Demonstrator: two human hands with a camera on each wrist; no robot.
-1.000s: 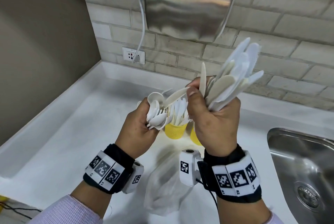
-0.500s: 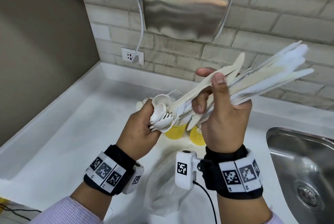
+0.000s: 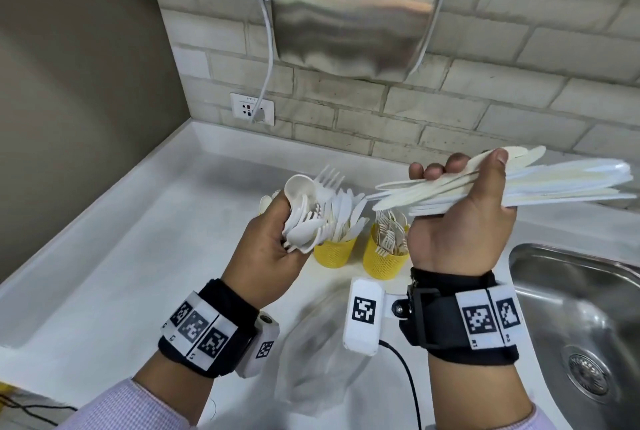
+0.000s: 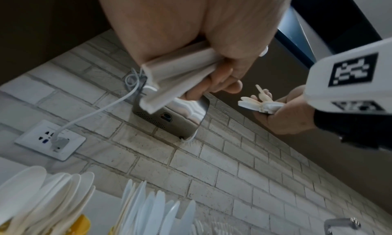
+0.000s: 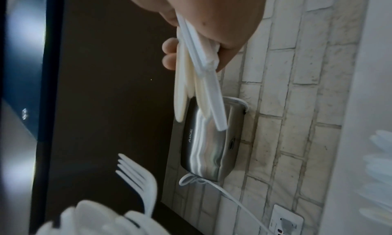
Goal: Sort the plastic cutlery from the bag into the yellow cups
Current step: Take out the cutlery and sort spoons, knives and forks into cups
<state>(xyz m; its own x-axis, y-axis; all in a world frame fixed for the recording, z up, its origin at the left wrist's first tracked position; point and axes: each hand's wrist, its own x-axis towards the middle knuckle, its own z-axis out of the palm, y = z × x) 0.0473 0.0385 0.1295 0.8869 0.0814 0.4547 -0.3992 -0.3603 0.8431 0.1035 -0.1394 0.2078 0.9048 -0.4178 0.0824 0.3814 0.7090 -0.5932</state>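
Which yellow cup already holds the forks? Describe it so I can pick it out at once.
Start at the steel sink on the right of the white counter. Two yellow cups stand side by side just left of it, behind the hands. The fork cup is the one nearer the sink, bristling with tines, while its neighbour, the knife cup, shows smooth blades.

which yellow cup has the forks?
The right cup, nearest the sink: fork tines stick up out of it. The left cup, partly behind the left hand, holds knives.
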